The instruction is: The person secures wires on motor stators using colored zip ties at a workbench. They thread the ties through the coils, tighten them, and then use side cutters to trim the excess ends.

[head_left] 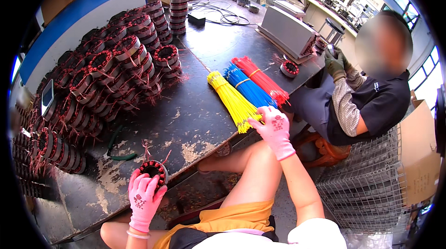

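My left hand (143, 198), in a pink glove, is wrapped round a motor stator (160, 168) at the near edge of the table. The stator is a ring with dark red windings, and thin red wire ends stick up from it. My right hand (275, 130), gloved the same way, reaches to the near end of a bundle of yellow wires (230, 100). Its bent thumb and fingers close on the wire ends there; how many wires they hold is hidden. Beside the yellow bundle lie a blue wire bundle (251, 86) and a red wire bundle (262, 79).
Many stators (116, 68) stand stacked at the left of the dark table (204, 123). Green-handled pliers (121, 157) lie near them. A single stator (289, 68) sits at the right edge, by a grey box (287, 31). A co-worker (371, 91) sits at the right beside wire-mesh crates (362, 188).
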`<state>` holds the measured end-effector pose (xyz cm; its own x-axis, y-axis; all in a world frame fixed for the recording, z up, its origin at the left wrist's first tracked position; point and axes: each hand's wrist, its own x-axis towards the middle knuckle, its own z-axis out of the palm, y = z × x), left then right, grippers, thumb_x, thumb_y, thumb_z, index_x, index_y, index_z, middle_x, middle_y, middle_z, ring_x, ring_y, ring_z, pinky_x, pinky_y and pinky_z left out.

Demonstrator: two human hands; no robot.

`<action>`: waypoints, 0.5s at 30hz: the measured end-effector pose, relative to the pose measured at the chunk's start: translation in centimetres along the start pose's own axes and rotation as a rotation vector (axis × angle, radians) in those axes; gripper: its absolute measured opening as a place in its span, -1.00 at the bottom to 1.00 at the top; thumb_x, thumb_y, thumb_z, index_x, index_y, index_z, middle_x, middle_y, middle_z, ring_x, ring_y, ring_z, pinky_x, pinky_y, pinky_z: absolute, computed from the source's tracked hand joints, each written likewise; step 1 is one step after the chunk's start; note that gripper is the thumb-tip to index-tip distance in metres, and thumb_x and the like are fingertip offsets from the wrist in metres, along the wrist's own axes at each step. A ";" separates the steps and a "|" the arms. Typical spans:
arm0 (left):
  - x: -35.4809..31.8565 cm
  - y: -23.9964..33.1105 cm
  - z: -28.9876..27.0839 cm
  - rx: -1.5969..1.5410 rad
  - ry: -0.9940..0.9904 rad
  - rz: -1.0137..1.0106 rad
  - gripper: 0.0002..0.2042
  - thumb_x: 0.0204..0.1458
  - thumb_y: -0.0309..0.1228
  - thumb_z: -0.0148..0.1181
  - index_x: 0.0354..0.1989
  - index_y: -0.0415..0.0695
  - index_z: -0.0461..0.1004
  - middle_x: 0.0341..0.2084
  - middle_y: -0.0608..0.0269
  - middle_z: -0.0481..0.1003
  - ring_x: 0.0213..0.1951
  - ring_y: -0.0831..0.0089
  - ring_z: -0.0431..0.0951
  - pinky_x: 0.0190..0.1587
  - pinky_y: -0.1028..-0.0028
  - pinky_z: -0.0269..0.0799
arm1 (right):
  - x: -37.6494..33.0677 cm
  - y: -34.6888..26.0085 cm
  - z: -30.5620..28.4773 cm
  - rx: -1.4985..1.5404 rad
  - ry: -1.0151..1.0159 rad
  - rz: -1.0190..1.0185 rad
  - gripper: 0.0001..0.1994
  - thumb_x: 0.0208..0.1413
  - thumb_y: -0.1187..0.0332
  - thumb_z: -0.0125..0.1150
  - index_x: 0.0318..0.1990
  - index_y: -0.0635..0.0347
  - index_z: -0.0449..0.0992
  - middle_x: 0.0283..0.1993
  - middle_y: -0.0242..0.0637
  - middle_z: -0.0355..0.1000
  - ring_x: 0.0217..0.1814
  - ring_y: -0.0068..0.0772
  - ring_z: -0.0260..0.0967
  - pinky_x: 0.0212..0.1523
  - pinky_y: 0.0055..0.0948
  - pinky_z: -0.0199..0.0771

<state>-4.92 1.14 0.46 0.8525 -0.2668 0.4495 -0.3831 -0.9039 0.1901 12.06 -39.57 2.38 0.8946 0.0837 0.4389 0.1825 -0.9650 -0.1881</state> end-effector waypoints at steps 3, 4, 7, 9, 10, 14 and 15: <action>0.1 -0.2 -0.1 -0.008 0.010 0.008 -0.62 -0.11 -0.33 0.46 -0.08 -0.10 0.58 -0.27 0.19 0.51 -0.01 0.06 0.52 0.29 -0.05 0.36 | 0.6 -1.0 0.8 -0.037 -0.215 0.114 -0.69 0.11 0.06 0.41 -0.22 0.09 0.56 -0.20 -0.24 0.55 -0.14 -0.14 0.57 -0.10 -0.18 0.55; 0.0 -0.2 -0.1 -0.018 0.007 0.006 -0.62 -0.11 -0.32 0.46 -0.08 -0.10 0.58 -0.27 0.19 0.51 -0.01 0.06 0.52 0.29 -0.05 0.37 | 0.6 -0.8 0.9 0.012 -0.228 0.142 -0.73 0.12 0.10 0.40 -0.23 0.08 0.57 -0.20 -0.24 0.56 -0.13 -0.14 0.57 -0.11 -0.18 0.55; -0.1 -0.2 -0.4 -0.021 0.011 -0.007 -0.61 -0.12 -0.31 0.47 -0.08 -0.09 0.58 -0.26 0.19 0.51 -0.01 0.06 0.52 0.28 -0.05 0.37 | 1.4 -0.5 0.5 0.125 -0.216 0.167 -0.82 0.14 0.19 0.37 -0.27 0.07 0.57 -0.21 -0.25 0.56 -0.12 -0.12 0.57 -0.11 -0.16 0.54; 0.1 -0.2 -0.4 -0.026 0.015 -0.005 -0.60 -0.13 -0.30 0.49 -0.08 -0.09 0.58 -0.25 0.18 0.51 -0.01 0.06 0.52 0.27 -0.05 0.38 | 2.1 -0.5 -0.3 0.165 -0.255 0.202 -0.82 0.15 0.20 0.35 -0.25 0.08 0.57 -0.19 -0.22 0.59 -0.10 -0.11 0.58 -0.08 -0.14 0.54; 0.3 0.1 -0.4 -0.022 0.023 -0.010 -0.59 -0.14 -0.29 0.49 -0.08 -0.09 0.58 -0.25 0.18 0.51 -0.02 0.06 0.53 0.27 -0.05 0.39 | 2.5 -0.4 -0.9 0.199 -0.294 0.236 -0.82 0.16 0.21 0.34 -0.24 0.08 0.58 -0.18 -0.21 0.59 -0.10 -0.10 0.58 -0.07 -0.14 0.54; 1.0 0.7 0.3 0.000 0.050 -0.008 -0.57 -0.17 -0.26 0.51 -0.09 -0.10 0.57 -0.26 0.16 0.49 -0.07 0.06 0.53 0.24 -0.05 0.41 | 2.2 0.2 -1.7 0.071 -0.335 0.225 -0.82 0.19 0.21 0.28 -0.20 0.09 0.60 -0.18 -0.19 0.62 -0.06 -0.11 0.58 -0.03 -0.15 0.54; 1.0 0.7 0.6 0.005 0.060 -0.005 -0.56 -0.18 -0.26 0.52 -0.09 -0.10 0.57 -0.26 0.16 0.49 -0.09 0.07 0.53 0.24 -0.05 0.42 | 2.2 0.3 -2.2 0.019 -0.366 0.210 -0.82 0.21 0.20 0.27 -0.21 0.09 0.59 -0.16 -0.16 0.61 -0.06 -0.07 0.58 -0.04 -0.11 0.53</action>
<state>-4.11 0.03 0.57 0.8315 -0.2423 0.4998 -0.3775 -0.9067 0.1884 13.18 -40.24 5.17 0.9984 -0.0282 0.0486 -0.0148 -0.9662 -0.2574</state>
